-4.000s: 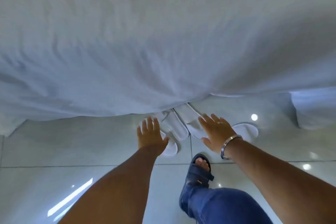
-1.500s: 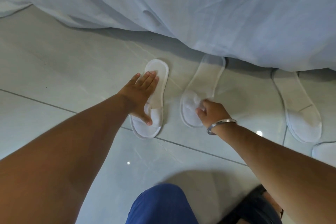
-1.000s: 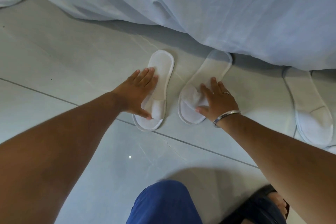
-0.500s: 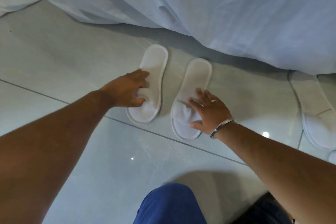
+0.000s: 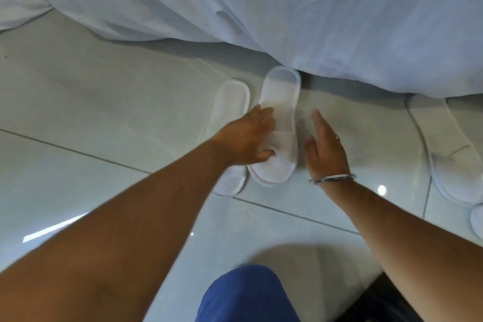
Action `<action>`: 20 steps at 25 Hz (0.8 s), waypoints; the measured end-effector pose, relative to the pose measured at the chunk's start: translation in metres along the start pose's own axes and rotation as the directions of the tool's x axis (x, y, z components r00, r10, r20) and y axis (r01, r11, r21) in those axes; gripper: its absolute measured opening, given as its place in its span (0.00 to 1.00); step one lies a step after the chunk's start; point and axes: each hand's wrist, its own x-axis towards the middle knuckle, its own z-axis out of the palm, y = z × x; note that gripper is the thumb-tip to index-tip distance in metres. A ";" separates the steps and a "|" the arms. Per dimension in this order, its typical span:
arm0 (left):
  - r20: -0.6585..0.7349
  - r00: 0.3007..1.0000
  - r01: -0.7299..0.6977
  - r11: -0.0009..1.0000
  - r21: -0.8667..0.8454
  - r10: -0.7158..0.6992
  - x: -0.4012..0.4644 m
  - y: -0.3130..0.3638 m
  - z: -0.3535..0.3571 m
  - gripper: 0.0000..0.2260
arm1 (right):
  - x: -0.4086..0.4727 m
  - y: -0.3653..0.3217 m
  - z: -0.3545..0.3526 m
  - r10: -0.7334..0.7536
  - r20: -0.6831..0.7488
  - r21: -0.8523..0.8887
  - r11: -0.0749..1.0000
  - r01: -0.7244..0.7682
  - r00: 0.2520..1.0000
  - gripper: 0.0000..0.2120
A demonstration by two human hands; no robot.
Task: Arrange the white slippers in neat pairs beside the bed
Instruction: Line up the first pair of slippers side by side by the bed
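Two white slippers lie side by side on the tiled floor, heels toward the bed. The left slipper [image 5: 231, 102] is partly under my left forearm. The right slipper [image 5: 282, 102] touches it and its heel sits at the hem of the white bed sheet [image 5: 287, 8]. My left hand [image 5: 248, 138] lies across both, fingers on the right slipper's insole, thumb at its toe band. My right hand [image 5: 325, 149] stands on edge just right of that slipper, fingers straight, holding nothing. A third slipper [image 5: 444, 146] lies further right, and the tip of another slipper [image 5: 477, 219] shows at the frame edge.
The sheet hangs down to the glossy pale tile floor [image 5: 104, 112] along the whole top of the view. My knee in blue trousers [image 5: 245, 295] is at the bottom, with a dark sandal [image 5: 379, 303] beside it.
The two middle slippers have closed up from a gap to touching. My right hand has come off its slipper and stands beside it. My left hand has reached across onto the right slipper.
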 end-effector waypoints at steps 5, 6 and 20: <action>0.008 0.987 0.152 0.962 0.227 -0.158 -0.039 -0.029 0.030 0.55 | 0.009 0.008 0.010 -0.133 0.475 -0.413 0.839 0.353 0.870 0.36; 0.015 0.981 0.180 0.942 0.283 -0.192 -0.051 -0.043 0.028 0.56 | 0.014 0.004 0.018 -0.087 0.472 -0.465 0.821 0.332 0.877 0.40; 0.062 0.987 0.115 0.924 0.366 -0.148 -0.062 -0.080 0.017 0.55 | -0.005 -0.029 0.044 -0.112 0.473 -0.479 0.800 0.362 0.874 0.48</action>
